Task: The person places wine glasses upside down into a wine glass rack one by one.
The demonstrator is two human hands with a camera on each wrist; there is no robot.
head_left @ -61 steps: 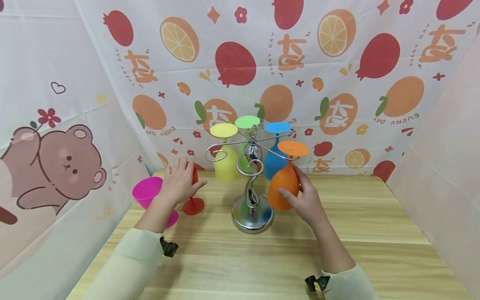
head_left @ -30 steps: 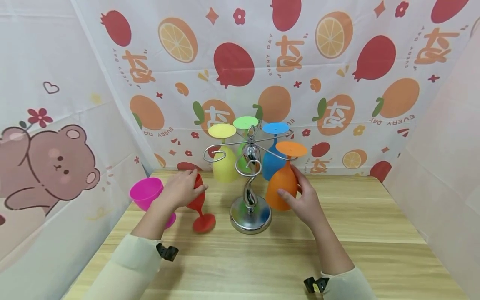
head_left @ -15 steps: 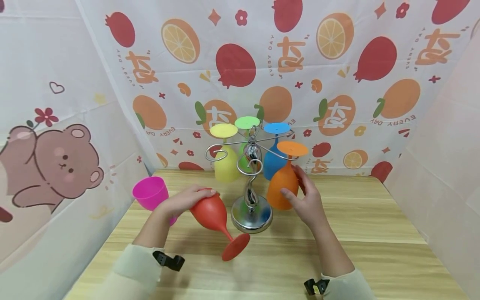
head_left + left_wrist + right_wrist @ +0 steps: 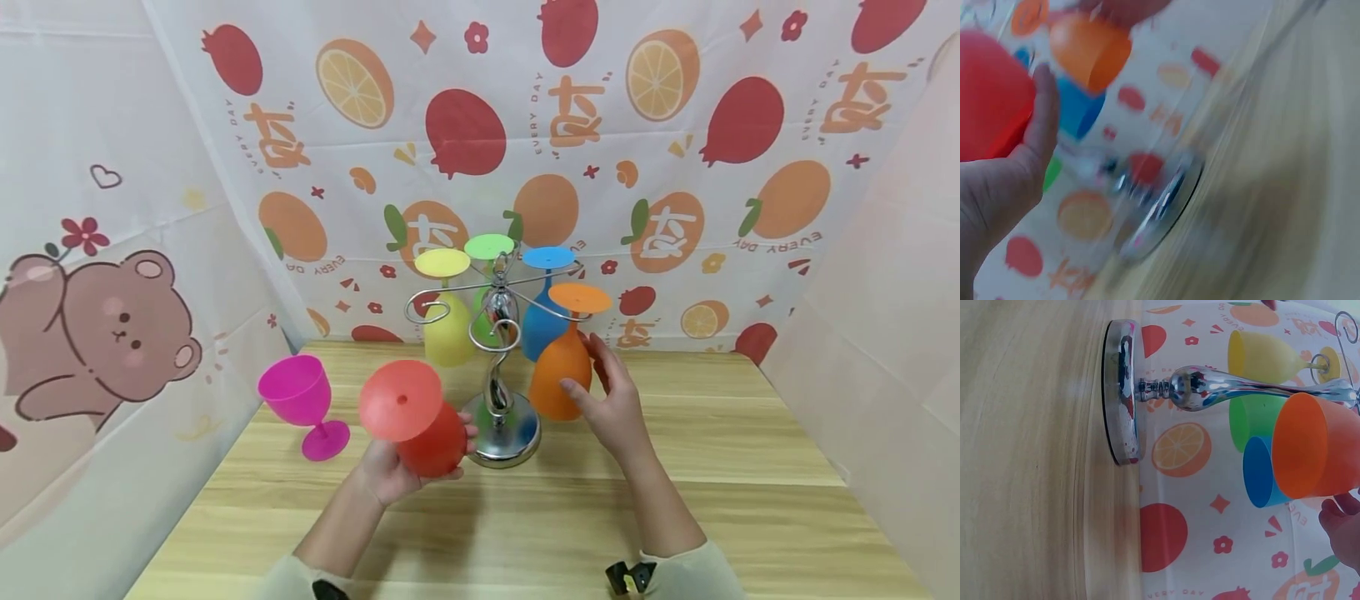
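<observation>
A matte, plastic-looking red goblet (image 4: 418, 421) tilts upside down in the left hand (image 4: 386, 477), which cups its bowl, just beside the shiny chrome rack (image 4: 517, 433). The right hand (image 4: 617, 408) lightly grips a hanging orange goblet (image 4: 561, 379). Hanging the red one seems in hand; its stem probably needs steering into a bare wire loop (image 4: 493, 351).

Count six goblets (image 4: 295, 396) (image 4: 435, 450) (image 4: 447, 333) (image 4: 489, 247) (image 4: 542, 323) (image 4: 562, 375), left and middle of the frame. Add one metal rack (image 4: 498, 392), centre, and two hands (image 4: 392, 477) (image 4: 617, 412), lower middle

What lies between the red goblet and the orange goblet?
In the head view, fingertips of the left hand, then the chrome stand.
</observation>
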